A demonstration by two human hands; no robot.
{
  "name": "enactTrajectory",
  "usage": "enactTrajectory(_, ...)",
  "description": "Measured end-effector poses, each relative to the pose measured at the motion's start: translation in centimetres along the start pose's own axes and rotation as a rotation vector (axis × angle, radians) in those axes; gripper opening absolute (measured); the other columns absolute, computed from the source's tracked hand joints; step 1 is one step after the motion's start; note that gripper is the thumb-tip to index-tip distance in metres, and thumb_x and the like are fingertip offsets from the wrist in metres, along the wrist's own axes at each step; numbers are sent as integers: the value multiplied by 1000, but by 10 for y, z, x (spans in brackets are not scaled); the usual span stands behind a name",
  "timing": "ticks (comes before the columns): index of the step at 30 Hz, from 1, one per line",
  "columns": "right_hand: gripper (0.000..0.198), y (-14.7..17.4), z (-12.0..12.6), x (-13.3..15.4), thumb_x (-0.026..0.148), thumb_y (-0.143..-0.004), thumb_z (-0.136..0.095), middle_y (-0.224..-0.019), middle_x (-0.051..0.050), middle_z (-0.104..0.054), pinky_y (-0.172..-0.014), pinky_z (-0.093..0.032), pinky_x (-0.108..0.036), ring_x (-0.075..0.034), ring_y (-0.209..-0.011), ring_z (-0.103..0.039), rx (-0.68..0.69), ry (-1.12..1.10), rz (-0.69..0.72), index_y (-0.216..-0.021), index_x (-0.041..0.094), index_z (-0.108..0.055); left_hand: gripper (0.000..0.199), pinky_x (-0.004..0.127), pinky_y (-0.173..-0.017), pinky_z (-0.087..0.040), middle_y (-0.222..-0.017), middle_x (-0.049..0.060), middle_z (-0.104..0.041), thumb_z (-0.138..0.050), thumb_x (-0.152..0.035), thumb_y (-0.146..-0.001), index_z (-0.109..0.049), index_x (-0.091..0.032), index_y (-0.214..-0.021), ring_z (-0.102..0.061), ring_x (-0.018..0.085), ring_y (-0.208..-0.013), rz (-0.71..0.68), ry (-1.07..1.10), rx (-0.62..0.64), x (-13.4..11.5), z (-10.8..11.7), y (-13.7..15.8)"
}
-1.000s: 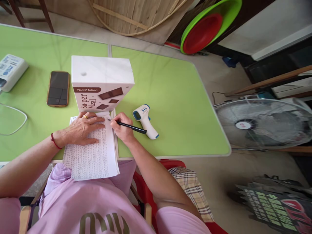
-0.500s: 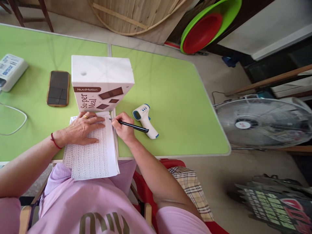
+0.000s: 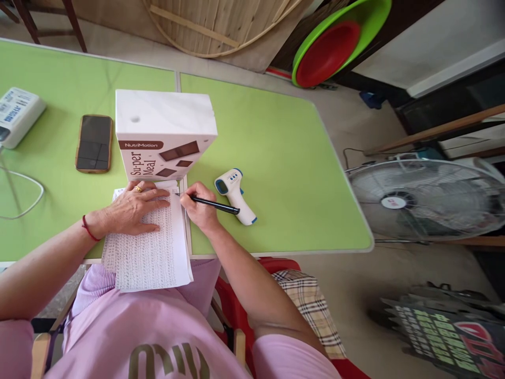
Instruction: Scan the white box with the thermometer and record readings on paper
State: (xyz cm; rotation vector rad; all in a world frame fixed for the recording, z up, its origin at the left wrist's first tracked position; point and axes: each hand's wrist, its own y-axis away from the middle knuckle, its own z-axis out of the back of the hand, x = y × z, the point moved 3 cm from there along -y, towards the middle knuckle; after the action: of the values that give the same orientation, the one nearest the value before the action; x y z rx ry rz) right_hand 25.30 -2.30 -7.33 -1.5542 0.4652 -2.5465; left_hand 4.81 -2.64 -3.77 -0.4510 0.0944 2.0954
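Smooth lime-green tabletop (image 3: 284,168) under everything here, pale strip round the edge, and way off to the right of both hands there's a big round fan with a wire cage (image 3: 426,200).

So the person's right hand (image 3: 199,210) has a slim, glossy black pen (image 3: 215,204) pinched between thumb and fingers. Its tip sits at the upper right part of a stack of thin white paper sheets packed with tiny handwriting (image 3: 150,258), just right of the left hand's fingertips. That tip-to-paper spot is the bit that matters imo, and the right hand is the closer one. Pen's long axis runs crosswise, back end slanting out to the right. Paper's long axis runs toward the body, near end poking past the tabletop edge. Can't read the writing, too small.

Left hand (image 3: 132,210) is spread flat, palm down on the sheets, fingers angled toward the pen.

Just beyond the left hand stands a white cardboard box with crisp corners and brown printing (image 3: 165,116). Right of the right hand lies a white plastic pistol-shaped thermometer with blue trim (image 3: 236,197); the pen's back end overlaps its handle from this angle, can't tell if they touch. Past the left hand, further out, lies a dark-screened phone in a tan-edged case (image 3: 93,145).
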Motion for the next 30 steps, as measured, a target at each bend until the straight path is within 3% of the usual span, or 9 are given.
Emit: enactTrajectory(30,17,-1,1,0,26,-73,-57,-52,7,-49,-50,-40,-26,-12,-49,-44,-41,48,-8,-63,26,-44,50,53,-107,-33,-148,10,-57,-68,-44,-90,-62,-20,-134,-48,37,-129,9,27,10,1,1,0)
